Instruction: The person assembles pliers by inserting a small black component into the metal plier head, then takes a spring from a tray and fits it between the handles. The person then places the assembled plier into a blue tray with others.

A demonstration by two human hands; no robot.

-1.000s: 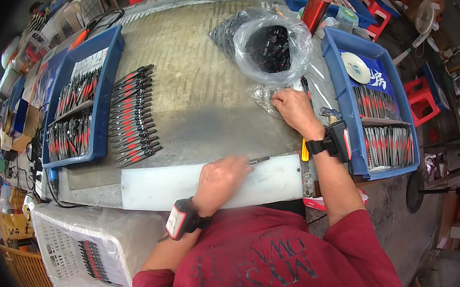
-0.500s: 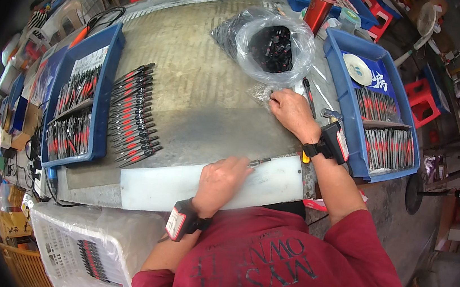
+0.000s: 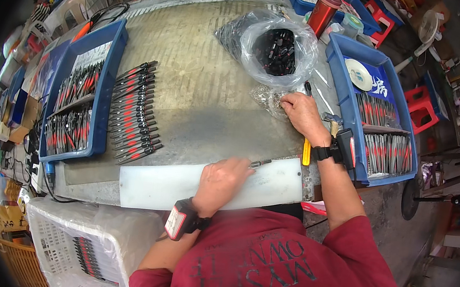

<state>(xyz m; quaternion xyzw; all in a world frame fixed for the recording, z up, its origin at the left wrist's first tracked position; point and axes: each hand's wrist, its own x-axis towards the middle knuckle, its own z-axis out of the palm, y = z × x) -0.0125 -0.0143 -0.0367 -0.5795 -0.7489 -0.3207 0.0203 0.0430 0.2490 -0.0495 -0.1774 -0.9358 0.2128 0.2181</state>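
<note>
My left hand (image 3: 222,183) rests over the white board (image 3: 179,187) along the table's near edge. Its closed fingers hold a slim dark pen-like piece (image 3: 260,163), whose end sticks out to the right. My right hand (image 3: 304,118) has its fingers pinched at a small heap of shiny bits in clear plastic (image 3: 269,98); whatever is between the fingertips is hidden. Just beyond lies an open clear bag (image 3: 246,49) full of small black parts (image 3: 277,51). A black pen-like tool (image 3: 308,88) shows partly past my right hand.
Black-and-red pen-like pieces (image 3: 131,112) lie in a row at left, beside a blue tray (image 3: 112,73) of similar ones. Another blue tray (image 3: 336,59) stands at right. Nearby are a yellow-handled tool (image 3: 306,152), a hammer (image 3: 332,118) and a red flask (image 3: 323,13).
My right hand has moved slightly right and nearer me, covering more of the black tool and uncovering the yellow one. My left hand keeps its hold on the pen-like piece.
</note>
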